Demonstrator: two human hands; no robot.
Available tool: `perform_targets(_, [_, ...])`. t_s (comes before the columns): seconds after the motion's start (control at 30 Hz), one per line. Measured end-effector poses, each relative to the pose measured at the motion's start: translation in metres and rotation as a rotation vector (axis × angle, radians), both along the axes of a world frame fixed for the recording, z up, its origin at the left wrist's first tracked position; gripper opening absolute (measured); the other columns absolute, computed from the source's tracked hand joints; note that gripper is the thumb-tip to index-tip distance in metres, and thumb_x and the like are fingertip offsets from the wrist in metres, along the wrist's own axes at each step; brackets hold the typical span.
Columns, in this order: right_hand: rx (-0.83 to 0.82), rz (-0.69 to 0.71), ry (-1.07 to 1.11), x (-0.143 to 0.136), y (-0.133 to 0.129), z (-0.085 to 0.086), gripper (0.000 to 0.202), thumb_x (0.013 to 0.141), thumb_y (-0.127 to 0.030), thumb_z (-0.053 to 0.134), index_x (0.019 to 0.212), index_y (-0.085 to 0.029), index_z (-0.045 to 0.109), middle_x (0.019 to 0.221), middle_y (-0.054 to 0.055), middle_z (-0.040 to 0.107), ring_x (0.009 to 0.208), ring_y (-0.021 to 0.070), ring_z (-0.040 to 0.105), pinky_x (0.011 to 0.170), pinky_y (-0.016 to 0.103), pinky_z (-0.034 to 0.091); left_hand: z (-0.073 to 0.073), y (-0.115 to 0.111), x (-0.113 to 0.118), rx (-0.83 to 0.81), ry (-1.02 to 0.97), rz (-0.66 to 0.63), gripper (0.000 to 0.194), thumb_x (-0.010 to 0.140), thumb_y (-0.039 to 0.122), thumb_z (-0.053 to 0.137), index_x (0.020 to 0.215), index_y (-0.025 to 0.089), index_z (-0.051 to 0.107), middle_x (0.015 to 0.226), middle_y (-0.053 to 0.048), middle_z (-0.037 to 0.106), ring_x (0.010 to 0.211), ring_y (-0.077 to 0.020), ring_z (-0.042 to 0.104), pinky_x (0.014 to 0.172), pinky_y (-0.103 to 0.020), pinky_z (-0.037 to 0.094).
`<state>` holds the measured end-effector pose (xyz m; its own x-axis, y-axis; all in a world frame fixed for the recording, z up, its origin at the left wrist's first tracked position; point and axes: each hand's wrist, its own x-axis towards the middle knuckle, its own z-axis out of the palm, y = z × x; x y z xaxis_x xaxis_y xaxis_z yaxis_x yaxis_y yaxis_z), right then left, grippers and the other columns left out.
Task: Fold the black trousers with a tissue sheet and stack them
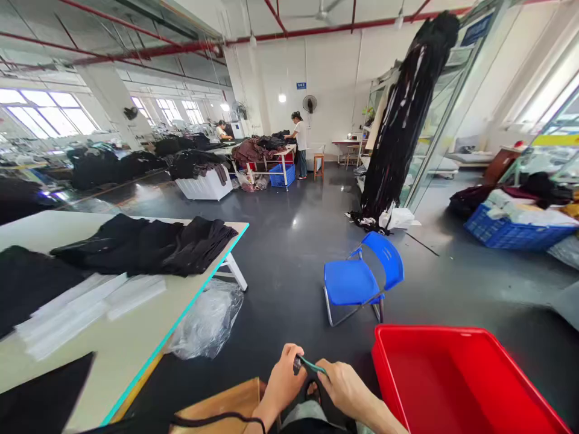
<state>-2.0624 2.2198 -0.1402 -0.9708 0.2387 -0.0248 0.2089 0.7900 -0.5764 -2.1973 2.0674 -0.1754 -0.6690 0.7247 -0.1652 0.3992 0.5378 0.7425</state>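
Note:
My left hand [284, 378] is closed low in the middle of the head view, in front of my body. Its fingers wrap round one end of a thin green strip [313, 366], with a small dark, shiny piece [297, 363] showing at the grip. Pinched on the strip's other end is my right hand [342, 386]. The short stretch between the hands looks taut and slightly curved. What kind of item it is, I cannot make out. A black cord [221, 416] crosses near my left wrist.
A table [190, 295] with black garments [145, 244] and white paper stacks [81, 313] stands at left. A red tub [452, 374] is at my right, a blue folding chair [350, 283] ahead. A cardboard box [221, 404] sits at lower left. Two people work farther back.

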Motion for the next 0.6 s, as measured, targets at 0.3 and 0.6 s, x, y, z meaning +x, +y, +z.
perform_targets(0.3, [-0.239, -0.144, -0.144, -0.246, 0.216, 0.037, 0.041, 0.104, -0.037, 0.03, 0.093, -0.021, 0.066, 0.068, 0.002, 0.069, 0.064, 0.0164, 0.063, 0.064, 0.026, 0.037, 0.046, 0.215, -0.286, 0.112, -0.087, -0.345, 0.022, 0.083, 0.018, 0.056, 0.102, 0.022, 0.067, 0.099, 0.0, 0.066, 0.077, -0.0117, 0.059, 0.073, -0.022, 0.046])
perform_targets(0.6, [-0.112, 0.164, -0.138, -0.622, 0.375, 0.036, 0.031, 0.1, -0.03, 0.046, 0.093, -0.021, 0.075, 0.079, 0.004, 0.075, 0.072, 0.0143, 0.064, 0.066, 0.024, 0.035, 0.012, 0.319, -0.605, 0.007, -0.08, 0.012, 0.026, 0.089, 0.032, 0.05, 0.106, 0.021, 0.067, 0.105, -0.006, 0.073, 0.094, -0.0186, 0.066, 0.087, -0.029, 0.048])
